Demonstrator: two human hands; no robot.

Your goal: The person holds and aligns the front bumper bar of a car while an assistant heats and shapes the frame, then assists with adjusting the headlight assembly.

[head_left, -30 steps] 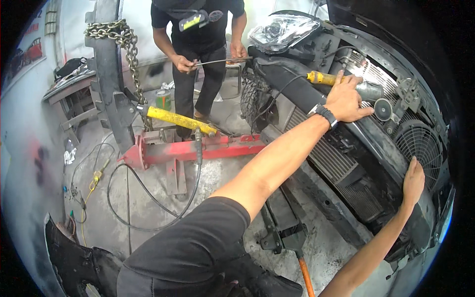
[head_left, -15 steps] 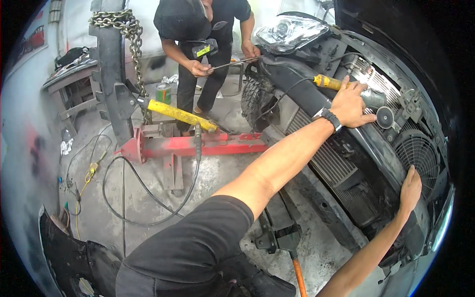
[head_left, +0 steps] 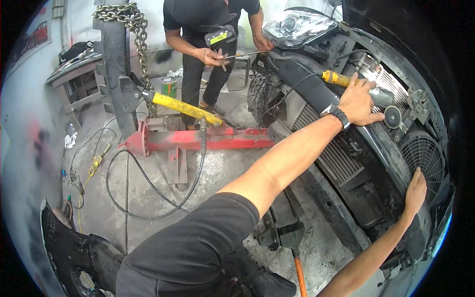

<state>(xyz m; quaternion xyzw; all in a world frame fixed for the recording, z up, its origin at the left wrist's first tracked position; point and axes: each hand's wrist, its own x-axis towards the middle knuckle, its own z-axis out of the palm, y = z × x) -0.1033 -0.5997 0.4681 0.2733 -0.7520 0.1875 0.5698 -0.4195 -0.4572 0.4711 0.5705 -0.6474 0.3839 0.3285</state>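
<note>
My left hand [head_left: 357, 105] rests on the black front crossbeam [head_left: 381, 156] of a car, its fingers spread. Its fingertips lie over a yellow and grey corded power tool [head_left: 337, 78], which looks like an angle grinder; a round disc [head_left: 393, 117] sits by my thumb. I cannot see the palm. Farther along the same beam, my right hand [head_left: 415, 192] lies with its fingers stretched out, beside the round fan grille [head_left: 422, 161]. Under my left forearm the finned radiator [head_left: 339, 161] shows behind the beam.
Across from me a co-worker holds a thin metal rod [head_left: 247, 54] near the headlight [head_left: 297, 28]. To the left stand a red pulling frame [head_left: 198, 141], a yellow hydraulic ram [head_left: 185, 108] and a hanging chain [head_left: 142, 54]. A hose [head_left: 148, 215] loops across the floor by an orange-handled jack [head_left: 299, 274].
The whole view has shifted slightly, so things sit a little farther right. The co-worker's rod hand has changed its hold, and their head is mostly out of view. My hands keep their places.
</note>
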